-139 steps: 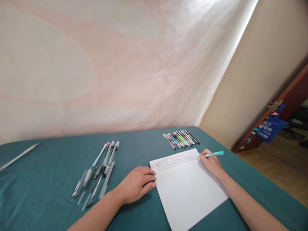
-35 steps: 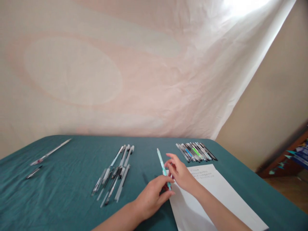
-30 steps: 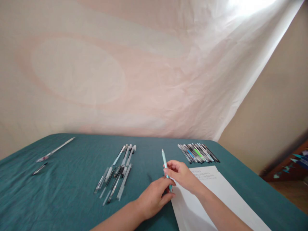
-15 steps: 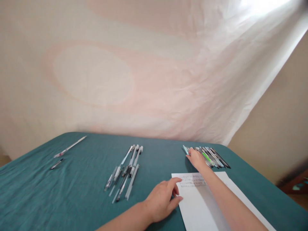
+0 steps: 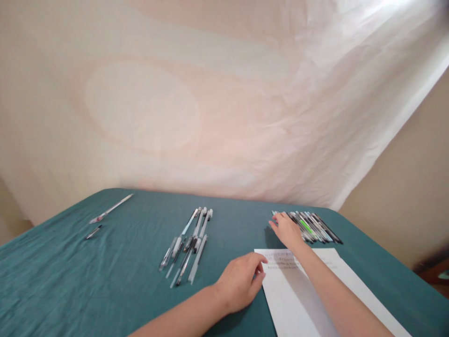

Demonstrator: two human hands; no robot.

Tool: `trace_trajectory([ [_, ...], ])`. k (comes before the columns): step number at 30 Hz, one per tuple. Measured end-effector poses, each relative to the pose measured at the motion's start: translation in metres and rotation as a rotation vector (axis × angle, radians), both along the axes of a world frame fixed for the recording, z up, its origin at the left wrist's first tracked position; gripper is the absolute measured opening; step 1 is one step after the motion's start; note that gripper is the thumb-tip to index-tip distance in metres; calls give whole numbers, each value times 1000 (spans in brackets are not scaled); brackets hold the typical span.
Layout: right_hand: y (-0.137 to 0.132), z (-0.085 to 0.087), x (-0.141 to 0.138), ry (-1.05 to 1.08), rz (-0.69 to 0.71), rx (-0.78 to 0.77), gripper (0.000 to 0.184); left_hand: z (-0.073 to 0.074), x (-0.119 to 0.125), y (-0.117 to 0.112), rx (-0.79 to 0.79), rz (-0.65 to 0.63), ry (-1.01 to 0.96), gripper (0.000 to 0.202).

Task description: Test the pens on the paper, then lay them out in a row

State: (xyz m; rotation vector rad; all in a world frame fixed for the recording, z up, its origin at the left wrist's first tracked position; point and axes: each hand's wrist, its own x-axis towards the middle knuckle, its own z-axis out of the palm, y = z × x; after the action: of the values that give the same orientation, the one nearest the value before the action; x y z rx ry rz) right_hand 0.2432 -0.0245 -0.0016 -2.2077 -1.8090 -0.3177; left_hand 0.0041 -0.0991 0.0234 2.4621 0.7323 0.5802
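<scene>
My right hand (image 5: 287, 230) reaches over the near-left end of a row of pens (image 5: 317, 228) laid side by side, its thumb and forefinger apart. The hand partly covers the leftmost pens, one with a pale blue end. My left hand (image 5: 242, 283) lies at the left edge of a white sheet of paper (image 5: 287, 295), fingers bent loosely, thumb and forefinger apart, with nothing seen between them. Several lines of handwriting run along the top of the sheet. My right forearm crosses above the paper and hides part of it.
Left of the middle lies a loose group of clear pens (image 5: 202, 250), some overlapping. Farther left, a long pale pen (image 5: 114, 208) and a short dark piece like a pen cap (image 5: 93, 232) rest on the green tablecloth (image 5: 70, 281). A pale cloth (image 5: 228, 117) hangs behind.
The pale blue pen sticking out at the row's left end now lies more in line with the others. My right thumb and forefinger have spread. The view has shifted slightly.
</scene>
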Motion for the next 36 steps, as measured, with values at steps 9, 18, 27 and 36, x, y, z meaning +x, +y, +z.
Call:
trace_trajectory([
  [9,-24,4,-80,204,306,-86,17,40,-23,5,112,283,544,22],
  [18,-44,-10,-114,289,485,72,17,66,-68,35,13,519,715,23],
  [27,-48,-16,-115,268,588,92,20,54,-71,38,-47,575,701,29],
  [36,-48,-15,-115,270,598,77,19,25,-57,35,-21,626,600,39],
])
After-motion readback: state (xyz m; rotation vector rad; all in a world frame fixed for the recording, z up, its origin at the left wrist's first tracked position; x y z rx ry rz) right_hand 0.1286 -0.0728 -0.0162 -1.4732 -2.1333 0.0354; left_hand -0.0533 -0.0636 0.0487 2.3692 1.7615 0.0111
